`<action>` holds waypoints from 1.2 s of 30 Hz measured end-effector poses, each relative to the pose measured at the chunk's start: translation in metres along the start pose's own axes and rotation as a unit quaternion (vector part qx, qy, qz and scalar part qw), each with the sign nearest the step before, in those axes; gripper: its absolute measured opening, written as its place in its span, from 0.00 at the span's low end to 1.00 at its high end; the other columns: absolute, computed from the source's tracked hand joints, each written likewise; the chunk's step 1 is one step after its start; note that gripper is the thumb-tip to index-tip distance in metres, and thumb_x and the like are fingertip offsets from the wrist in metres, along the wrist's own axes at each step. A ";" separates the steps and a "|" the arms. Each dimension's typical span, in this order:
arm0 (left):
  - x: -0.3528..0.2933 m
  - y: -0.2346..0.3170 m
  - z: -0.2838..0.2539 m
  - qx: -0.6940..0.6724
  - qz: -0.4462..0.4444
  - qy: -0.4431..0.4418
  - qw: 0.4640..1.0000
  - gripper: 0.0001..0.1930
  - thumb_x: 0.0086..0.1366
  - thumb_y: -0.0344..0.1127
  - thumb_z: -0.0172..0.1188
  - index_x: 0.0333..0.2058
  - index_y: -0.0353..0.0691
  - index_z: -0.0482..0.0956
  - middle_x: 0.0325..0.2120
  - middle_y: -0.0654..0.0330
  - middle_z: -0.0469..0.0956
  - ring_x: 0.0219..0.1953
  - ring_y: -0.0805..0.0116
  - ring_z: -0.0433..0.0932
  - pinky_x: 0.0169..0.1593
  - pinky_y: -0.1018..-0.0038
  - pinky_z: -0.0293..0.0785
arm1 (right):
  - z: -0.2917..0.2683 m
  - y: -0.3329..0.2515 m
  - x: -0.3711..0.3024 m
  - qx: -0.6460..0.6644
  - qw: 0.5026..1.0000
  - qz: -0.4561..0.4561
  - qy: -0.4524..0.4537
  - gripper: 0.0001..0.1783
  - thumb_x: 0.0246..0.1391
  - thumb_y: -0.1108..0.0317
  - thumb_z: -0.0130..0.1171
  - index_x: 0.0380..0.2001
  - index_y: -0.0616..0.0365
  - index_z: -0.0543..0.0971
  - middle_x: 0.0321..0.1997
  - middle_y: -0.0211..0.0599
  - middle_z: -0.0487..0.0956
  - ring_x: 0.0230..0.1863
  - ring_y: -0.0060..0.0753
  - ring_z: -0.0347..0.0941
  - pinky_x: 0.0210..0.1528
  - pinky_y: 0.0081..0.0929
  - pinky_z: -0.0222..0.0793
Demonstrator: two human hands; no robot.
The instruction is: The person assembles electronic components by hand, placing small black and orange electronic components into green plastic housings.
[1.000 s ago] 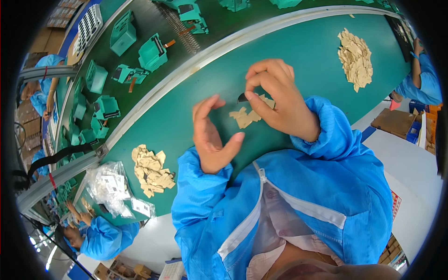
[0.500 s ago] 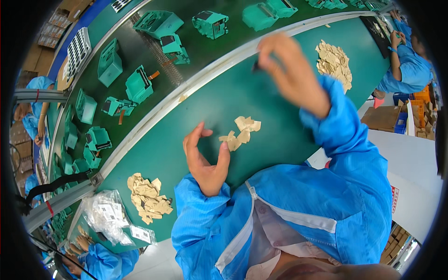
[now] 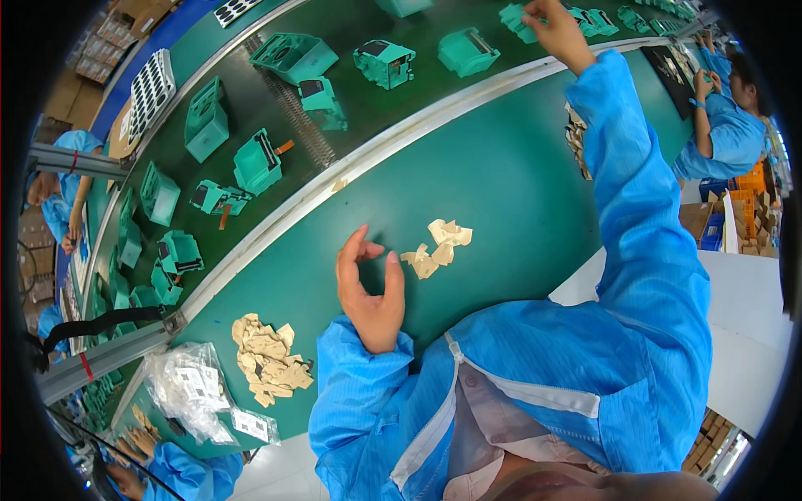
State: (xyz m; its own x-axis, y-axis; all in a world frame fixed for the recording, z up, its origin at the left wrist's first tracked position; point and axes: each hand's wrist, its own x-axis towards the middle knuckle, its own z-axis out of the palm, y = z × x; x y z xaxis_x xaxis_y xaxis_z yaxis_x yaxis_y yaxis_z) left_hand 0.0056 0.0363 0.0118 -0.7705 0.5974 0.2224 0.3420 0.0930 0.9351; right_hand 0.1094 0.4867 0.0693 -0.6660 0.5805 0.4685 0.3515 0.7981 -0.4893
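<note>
My right hand (image 3: 558, 33) reaches out over the conveyor at the far right. Its thumb and fingers pinch the edge of a green plastic housing (image 3: 515, 20); the fingertips are partly hidden. My left hand (image 3: 368, 288) hovers over the green worktable (image 3: 493, 184) with fingers curved and apart, holding nothing. Just right of its thumb lies a small cluster of beige paper-like pieces (image 3: 449, 236). A larger heap of beige pieces (image 3: 271, 363) sits at the table's left. Another heap (image 3: 576, 146) is mostly hidden behind my right sleeve.
A pale rail (image 3: 334, 185) divides the table from the dark conveyor (image 3: 276, 179), which carries several green housings (image 3: 384, 63). A clear plastic bag (image 3: 188, 384) with labels lies at lower left. Co-workers in blue sit right (image 3: 727, 138) and lower left (image 3: 196, 476). A metal bar (image 3: 100, 363) juts in at left.
My right hand has moved from above the table outward to a green housing on the conveyor. The left hand has stayed nearly in place, its thumb slightly farther from the beige cluster.
</note>
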 end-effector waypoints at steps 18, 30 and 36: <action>0.006 0.016 -0.025 -0.303 -0.119 -0.143 0.934 0.29 0.59 0.26 0.66 0.59 0.35 0.68 0.43 0.57 0.77 0.46 0.71 0.77 0.51 0.74 0.73 | 0.067 -0.215 -0.167 0.676 0.607 0.234 -0.346 0.37 0.60 0.70 0.62 0.69 0.53 0.57 0.42 0.34 0.76 0.42 0.21 0.72 0.45 0.18 0.67; 0.008 0.009 -0.017 -0.303 -0.298 -0.145 0.893 0.17 0.61 0.20 0.61 0.50 0.35 0.75 0.42 0.61 0.78 0.44 0.77 0.77 0.48 0.78 0.74 | 0.079 -0.200 -0.182 0.572 0.747 0.195 -0.275 0.08 0.56 0.75 0.64 0.31 0.59 0.73 0.37 0.29 0.73 0.41 0.19 0.72 0.44 0.21 0.70; 0.010 0.011 -0.010 -0.251 -0.298 -0.136 0.911 0.17 0.59 0.20 0.64 0.48 0.35 0.77 0.38 0.63 0.79 0.40 0.78 0.77 0.46 0.80 0.74 | 0.082 -0.202 -0.185 0.533 0.769 0.192 -0.295 0.08 0.55 0.76 0.63 0.29 0.59 0.71 0.30 0.27 0.73 0.36 0.19 0.72 0.41 0.21 0.71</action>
State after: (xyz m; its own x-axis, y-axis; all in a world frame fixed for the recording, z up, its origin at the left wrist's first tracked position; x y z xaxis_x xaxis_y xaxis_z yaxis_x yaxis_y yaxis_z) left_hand -0.0043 0.0352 0.0270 -0.5529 0.7422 -0.3788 -0.4351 0.1305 0.8909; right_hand 0.1081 0.2052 0.0213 -0.9414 0.3144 -0.1224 0.0668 -0.1820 -0.9810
